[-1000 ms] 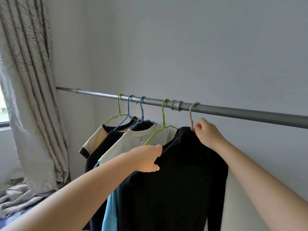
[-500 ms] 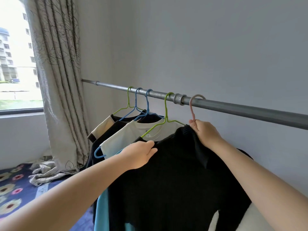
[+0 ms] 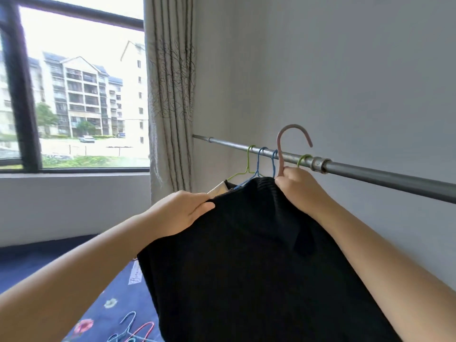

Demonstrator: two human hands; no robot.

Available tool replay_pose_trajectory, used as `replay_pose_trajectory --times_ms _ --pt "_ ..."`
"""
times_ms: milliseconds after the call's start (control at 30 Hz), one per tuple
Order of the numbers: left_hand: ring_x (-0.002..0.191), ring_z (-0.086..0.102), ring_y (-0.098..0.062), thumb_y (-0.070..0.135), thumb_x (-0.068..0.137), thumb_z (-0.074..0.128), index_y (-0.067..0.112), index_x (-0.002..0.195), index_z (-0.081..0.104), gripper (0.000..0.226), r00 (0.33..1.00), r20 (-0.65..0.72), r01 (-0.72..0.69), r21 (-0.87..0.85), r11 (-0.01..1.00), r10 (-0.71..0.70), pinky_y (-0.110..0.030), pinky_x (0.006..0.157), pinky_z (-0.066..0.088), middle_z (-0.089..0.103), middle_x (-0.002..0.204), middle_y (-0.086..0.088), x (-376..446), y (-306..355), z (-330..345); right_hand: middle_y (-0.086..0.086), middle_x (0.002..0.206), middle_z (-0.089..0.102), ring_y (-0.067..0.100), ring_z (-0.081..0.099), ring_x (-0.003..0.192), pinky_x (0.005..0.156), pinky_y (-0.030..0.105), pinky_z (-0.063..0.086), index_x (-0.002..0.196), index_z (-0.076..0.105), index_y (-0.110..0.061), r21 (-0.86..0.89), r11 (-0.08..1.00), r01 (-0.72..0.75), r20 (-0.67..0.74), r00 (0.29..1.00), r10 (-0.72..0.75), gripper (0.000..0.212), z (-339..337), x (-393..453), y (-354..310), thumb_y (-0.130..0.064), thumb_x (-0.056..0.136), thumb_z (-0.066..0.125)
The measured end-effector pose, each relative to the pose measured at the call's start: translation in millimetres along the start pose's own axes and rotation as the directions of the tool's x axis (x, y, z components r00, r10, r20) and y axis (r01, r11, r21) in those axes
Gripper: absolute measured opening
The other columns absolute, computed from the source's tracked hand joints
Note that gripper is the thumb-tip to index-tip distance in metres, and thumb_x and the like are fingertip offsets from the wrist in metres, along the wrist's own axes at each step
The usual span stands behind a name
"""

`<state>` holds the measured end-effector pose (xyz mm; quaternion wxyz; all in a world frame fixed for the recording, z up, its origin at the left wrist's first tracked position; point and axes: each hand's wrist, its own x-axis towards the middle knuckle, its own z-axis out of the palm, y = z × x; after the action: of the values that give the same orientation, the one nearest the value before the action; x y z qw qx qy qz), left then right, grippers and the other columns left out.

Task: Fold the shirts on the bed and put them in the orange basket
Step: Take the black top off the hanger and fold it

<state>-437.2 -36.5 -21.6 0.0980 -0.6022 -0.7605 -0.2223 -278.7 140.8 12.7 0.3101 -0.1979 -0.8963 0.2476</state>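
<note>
Grey wall (image 3: 345,70) | both arms outstretched | left hand (image 3: 183,209) grips black shirt (image 3: 259,267) | right hand (image 3: 299,188) pinches pink hanger (image 3: 283,144)

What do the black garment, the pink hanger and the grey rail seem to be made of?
The black ribbed garment looks like knitted fabric: fine ribs show at its collar, and it drapes softly. The pink hook-topped hanger seems plastic or plastic-coated wire, smooth and matte; which one is unclear. The grey round rail looks like bare metal pipe, with a dull sheen and a threaded-looking coupling.
</note>
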Motion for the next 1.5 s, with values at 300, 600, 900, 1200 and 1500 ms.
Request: replay_pose_trajectory --times_ms 300,600,900,1200,1500 --pt "0.054 0.047 -0.002 0.036 0.095 0.038 0.027 0.065 0.044 0.032 0.997 -0.008 0.083 0.011 0.996 -0.083 -0.012 0.058 0.036 0.047 0.06 0.01 -83.8 -62.9 -65.3 0.002 0.076 0.057 0.012 0.052 0.07 0.065 0.018 0.041 0.082 0.056 -0.013 0.072 0.97 0.232 0.286 0.927 -0.243 0.014 61.2 10.2 -77.5 -0.005 0.092 0.049" --pt "0.05 0.043 -0.002 0.031 0.096 0.037 0.026 0.058 0.039 0.039 0.984 -0.024 0.177 -0.031 0.984 -0.177 -0.011 0.056 0.034 0.046 0.051 0.018 -166.3 -194.9 -138.1 0.003 0.076 0.057 0.014 0.053 0.072 0.071 0.024 0.044 0.078 0.055 -0.01 0.322 0.939 0.116 0.455 0.851 -0.261 0.017 188.1 57.8 -184.8 0.003 0.089 0.051" --pt "0.056 0.047 0.0 0.027 0.098 0.039 0.016 0.069 0.055 0.036 0.909 -0.125 0.359 -0.247 0.9 -0.397 -0.015 0.06 0.038 0.053 0.06 0.012 -209.8 -310.2 -186.6 -0.002 0.073 0.049 0.012 0.044 0.068 0.063 0.024 0.037 0.082 0.049 -0.009 0.164 0.963 0.215 0.37 0.891 -0.262 0.01 298.6 105.2 -275.9 -0.008 0.092 0.049" --pt "0.061 0.049 -0.009 0.032 0.097 0.039 0.014 0.068 0.052 0.036 0.904 -0.054 0.398 -0.263 0.879 -0.425 -0.021 0.065 0.04 0.053 0.064 0.005 -214.4 -348.4 -200.3 -0.001 0.083 0.054 0.012 0.051 0.073 0.067 0.016 0.041 0.09 0.051 -0.015 -0.092 0.909 0.407 0.171 0.906 -0.388 0.006 341.4 138.5 -299.6 -0.01 0.09 0.055" --pt "0.108 0.049 -0.004 0.037 0.088 0.057 0.031 0.134 0.041 0.049 0.936 -0.3 0.225 0.104 0.969 -0.185 -0.019 0.09 0.038 0.05 0.124 0.015 -171.3 -326.5 -177.9 -0.008 0.066 0.055 0.004 0.052 0.061 0.067 0.011 0.043 0.141 0.033 -0.018 0.12 0.872 0.474 0.107 0.867 -0.486 0.064 333.8 145.2 -310.8 -0.009 0.085 0.063"
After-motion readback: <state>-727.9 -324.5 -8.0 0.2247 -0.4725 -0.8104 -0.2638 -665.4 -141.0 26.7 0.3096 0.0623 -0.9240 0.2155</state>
